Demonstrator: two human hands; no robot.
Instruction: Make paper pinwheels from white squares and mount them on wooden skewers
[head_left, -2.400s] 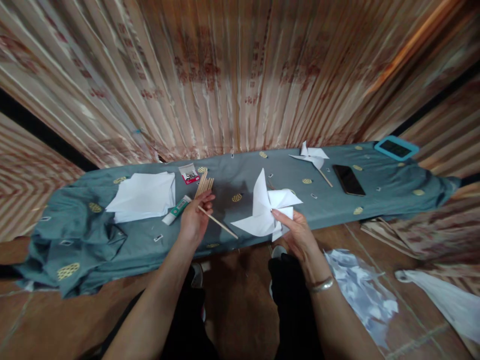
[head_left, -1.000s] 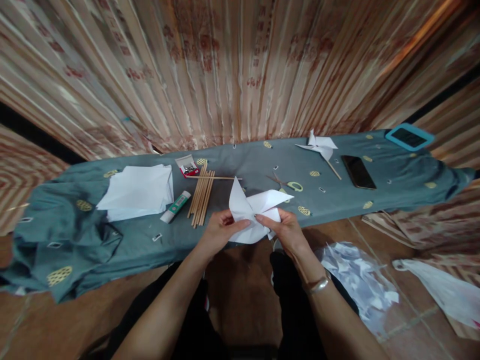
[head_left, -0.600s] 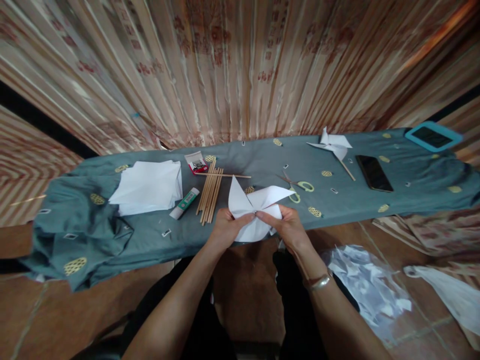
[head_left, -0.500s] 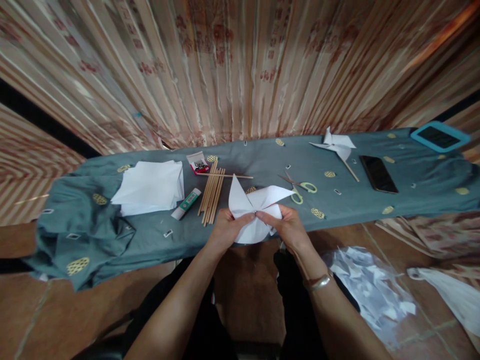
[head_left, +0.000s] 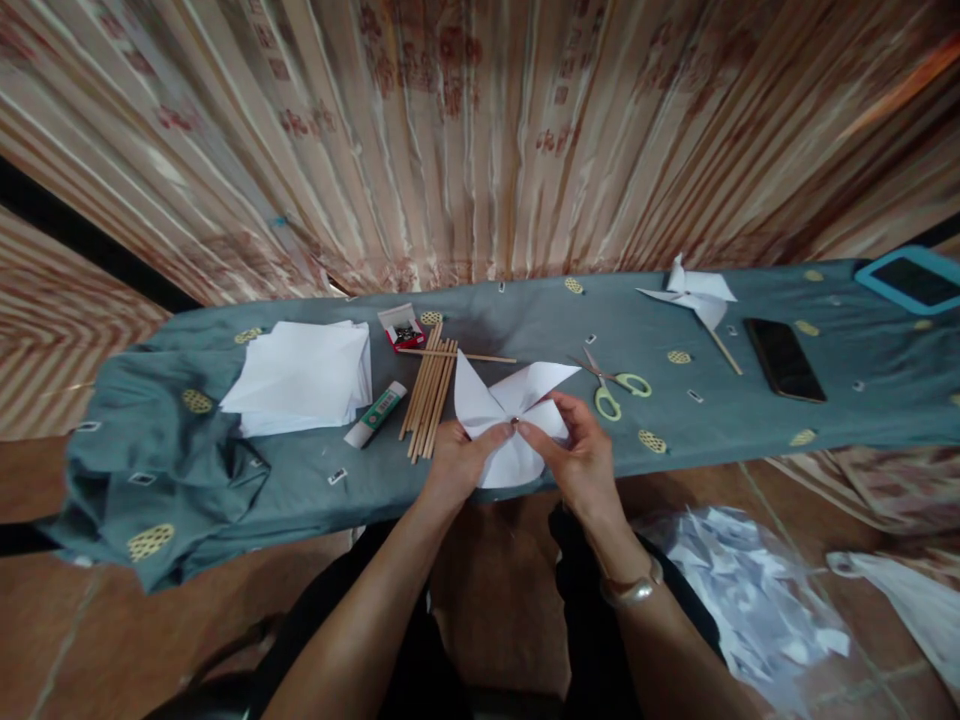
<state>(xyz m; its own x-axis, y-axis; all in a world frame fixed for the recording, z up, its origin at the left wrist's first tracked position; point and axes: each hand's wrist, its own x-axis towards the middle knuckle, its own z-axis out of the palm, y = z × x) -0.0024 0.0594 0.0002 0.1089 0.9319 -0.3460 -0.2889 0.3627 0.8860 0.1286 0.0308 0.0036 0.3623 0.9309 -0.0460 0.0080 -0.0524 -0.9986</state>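
Observation:
Between my two hands is a white paper pinwheel (head_left: 517, 465), its blades folded in to the middle, where a small dark pin head shows. My left hand (head_left: 459, 462) is closed on its left side, thumb at the centre. From the right, my right hand (head_left: 583, 455) grips it too, thumb beside the pin and fingers behind the paper. Just beyond my left hand lie several wooden sticks (head_left: 429, 400), one set crosswise over the others. A small open red box of pins (head_left: 403, 330) touches their far end. Scissors with light green handles (head_left: 609, 385) rest to the right, blades spread.
Left on the cloth-covered table (head_left: 300, 480) are a stack of white paper (head_left: 300, 375) and a glue stick (head_left: 376, 414). To the right lie a pinwheel on a stick (head_left: 701, 295), a phone (head_left: 785, 360) and a blue-framed tablet (head_left: 916, 280). A bag of paper scraps (head_left: 750, 580) sits on the floor.
My right hand's fingers have shifted on the pinwheel's right side, and the paper has turned slightly. The view has swung a little, so the things on the right appear farther right.

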